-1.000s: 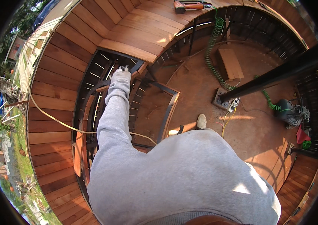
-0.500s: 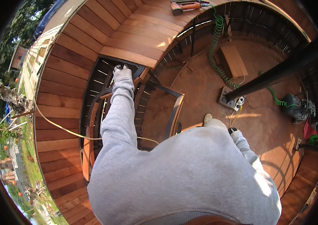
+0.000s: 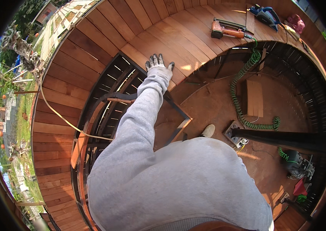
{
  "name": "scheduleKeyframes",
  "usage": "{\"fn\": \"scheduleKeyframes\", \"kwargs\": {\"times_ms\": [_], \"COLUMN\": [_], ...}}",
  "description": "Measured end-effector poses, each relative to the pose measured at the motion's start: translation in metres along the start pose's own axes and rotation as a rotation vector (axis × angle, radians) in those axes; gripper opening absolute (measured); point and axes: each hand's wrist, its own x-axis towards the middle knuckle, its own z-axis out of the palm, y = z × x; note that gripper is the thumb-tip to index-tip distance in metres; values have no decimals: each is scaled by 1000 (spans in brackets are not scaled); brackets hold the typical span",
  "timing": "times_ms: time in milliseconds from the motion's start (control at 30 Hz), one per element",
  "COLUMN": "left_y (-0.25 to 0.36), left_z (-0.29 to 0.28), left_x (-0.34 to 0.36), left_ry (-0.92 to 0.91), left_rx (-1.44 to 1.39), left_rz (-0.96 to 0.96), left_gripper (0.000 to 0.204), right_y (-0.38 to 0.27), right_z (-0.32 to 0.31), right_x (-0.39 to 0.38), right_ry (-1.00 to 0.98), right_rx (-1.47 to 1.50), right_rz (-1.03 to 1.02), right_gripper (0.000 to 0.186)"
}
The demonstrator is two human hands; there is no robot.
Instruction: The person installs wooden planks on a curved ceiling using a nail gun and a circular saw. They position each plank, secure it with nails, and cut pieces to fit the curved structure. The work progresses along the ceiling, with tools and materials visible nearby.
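Observation:
My left hand [image 3: 158,68], in a pale glove with dark fingertips, lies with spread fingers on the last planks of the curved wooden bench seat [image 3: 170,36]. It holds nothing. Right beside it the seat stops at a dark metal frame [image 3: 130,63]. Curved metal ribs and slats show in the open section, and my left forearm hides part of it. My right hand is out of sight behind my body. Farther along the bench lies an orange and black nail gun [image 3: 230,30], joined to a green coiled air hose [image 3: 232,82].
A blue power planer [image 3: 266,18] and a reddish cloth [image 3: 296,24] rest on the far right bench. On the floor are a wooden board [image 3: 254,98], a power strip [image 3: 232,133] and a compressor [image 3: 301,165]. A dark post [image 3: 286,138] crosses the right. A thin yellowish cord [image 3: 61,120] hangs over the left bench.
My left hand has moved from the open framed section onto the seat planks, its fingers spreading. My view has shifted, bringing the planer and cloth into sight. My right forearm has gone out of sight.

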Motion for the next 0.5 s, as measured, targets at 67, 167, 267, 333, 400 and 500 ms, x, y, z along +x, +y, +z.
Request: {"fn": "scheduleKeyframes", "kwargs": {"times_ms": [67,167,267,333,400,500], "left_y": [-9,-17,-43,-49,-63,-70], "left_z": [0,-1,7,7,4,6], "left_x": [11,27,46,48,47,42], "left_ry": [8,23,39,31,-11,-9], "left_rx": [-17,-31,-5,52,61,69], "left_rz": [-73,-196,-265,-199,-132,-134], "left_gripper": [84,84,84,84,86,86], "right_y": [1,-1,-8,-6,5,29], "right_z": [-31,-81,-125,-143,-140,-127], "right_x": [20,44,61,72,92,131], "right_ry": [4,14,24,41,1,-56], "right_rx": [-52,-150,-302,-336,-137,354], "right_rz": [-46,-123,-237,-264,-194,24], "right_gripper": [25,25,26,26,25,25]}}
